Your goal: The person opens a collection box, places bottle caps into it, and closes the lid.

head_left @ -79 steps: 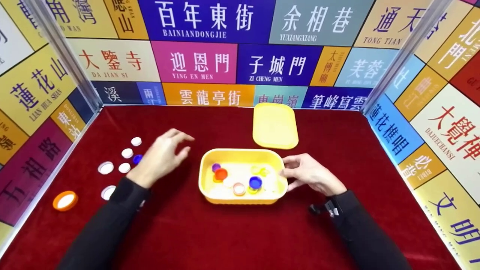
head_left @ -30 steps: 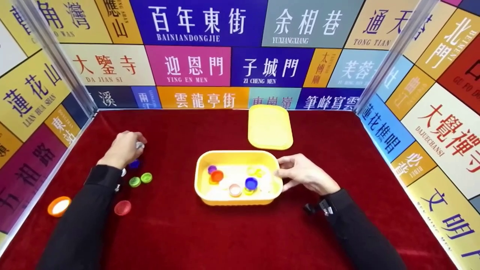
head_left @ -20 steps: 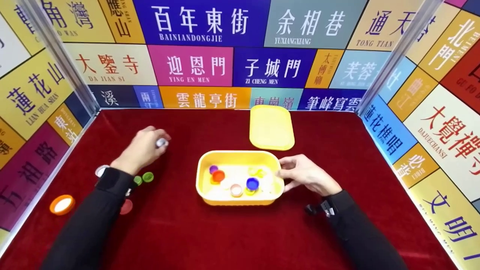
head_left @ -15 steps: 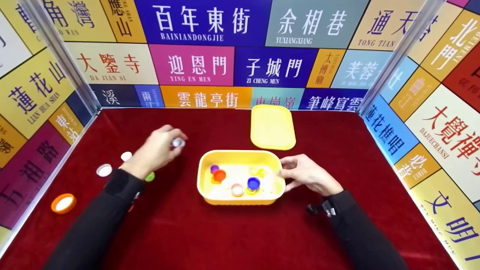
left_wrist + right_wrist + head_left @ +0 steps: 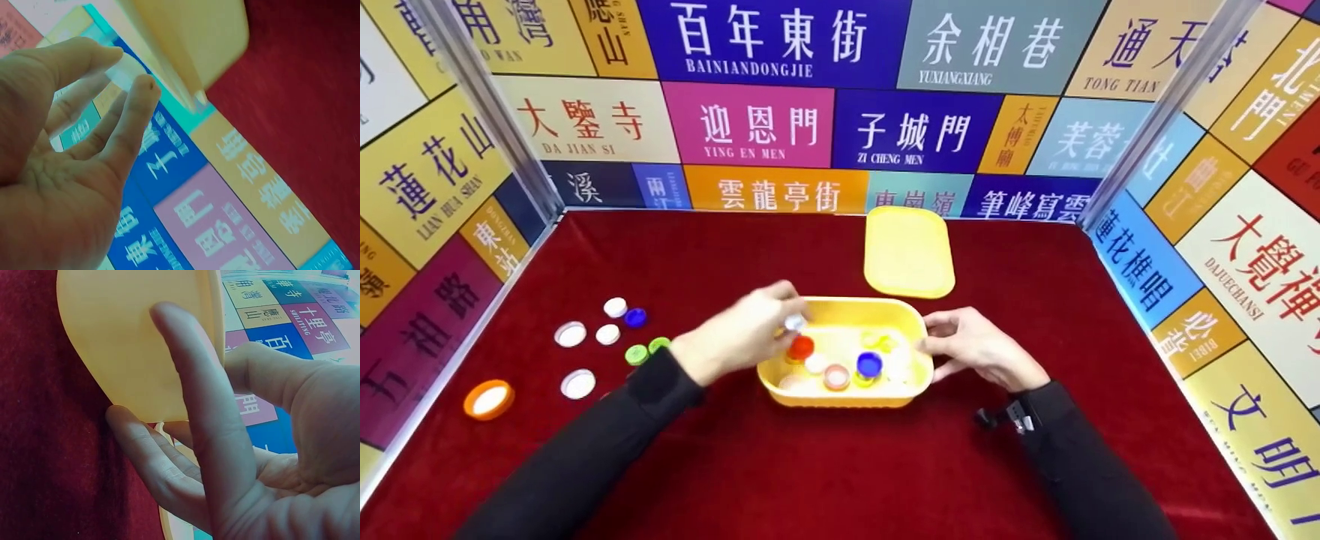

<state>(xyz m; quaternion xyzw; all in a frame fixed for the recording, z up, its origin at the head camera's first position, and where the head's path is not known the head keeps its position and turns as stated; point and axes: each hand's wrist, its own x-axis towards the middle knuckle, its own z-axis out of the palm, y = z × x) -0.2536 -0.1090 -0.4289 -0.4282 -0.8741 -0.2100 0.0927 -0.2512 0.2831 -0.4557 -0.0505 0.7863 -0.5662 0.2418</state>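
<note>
Walls of colored name panels (image 5: 750, 124) close in the worktop (image 5: 810, 480), which is deep red. One yellow box (image 5: 844, 402) sits near its middle, and one yellow lid (image 5: 910, 251) is apart from it, beyond the box by the back wall. At the box's right end the right hand (image 5: 982, 349) has its grip on the wall, thumb and fingers about it; that hold seems worth keeping firm, so the box cannot slide. Over the opposite end the left hand (image 5: 746, 330) has a narrow grip, pinching one small white cap (image 5: 794, 323); for a neat release, the fingertips would do best below the rim before parting (let go higher, and it could bounce out). Eight loose caps show to the left: one orange-rimmed cap (image 5: 488, 400), four white caps (image 5: 578, 384), two green caps (image 5: 637, 354) and one blue cap (image 5: 635, 318). Inside the box, one red piece (image 5: 801, 346) and one dark-blue piece (image 5: 869, 364) stand out; paler ones are too washed out to count.
</note>
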